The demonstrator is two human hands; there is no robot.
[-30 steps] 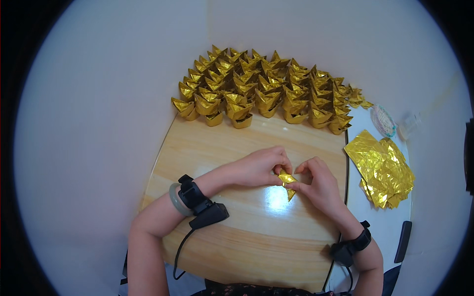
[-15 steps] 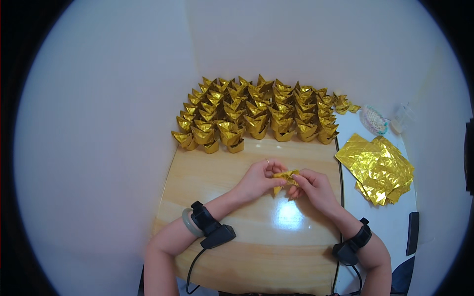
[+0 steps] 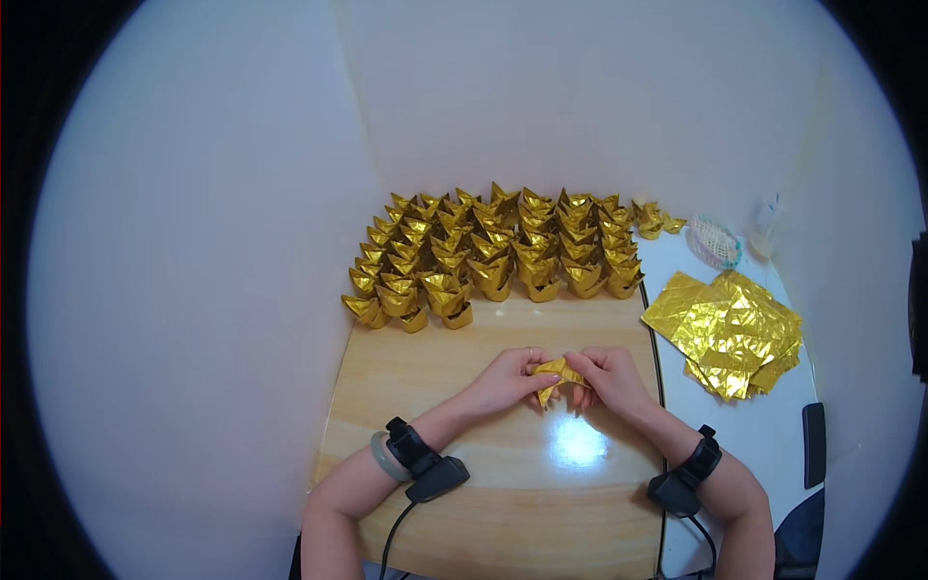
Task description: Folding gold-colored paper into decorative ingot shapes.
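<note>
Left hand [image 3: 505, 379] and right hand [image 3: 611, 379] both pinched a small folded gold-foil paper piece [image 3: 558, 373] between fingertips, low over the wooden table [image 3: 464, 464]. Rows of finished folded gold paper ingots [image 3: 493, 253] stood beyond the hands; a stack of flat gold foil sheets [image 3: 727, 331] lay right of them.

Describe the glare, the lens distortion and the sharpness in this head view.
Head view: a bright glare patch sits on the wooden table below the hands; the gold paper sheets glint strongly; fisheye bends the table's edges and leaves a black rim round the picture; the left hand, right hand and the folded gold pieces look reasonably sharp.
</note>
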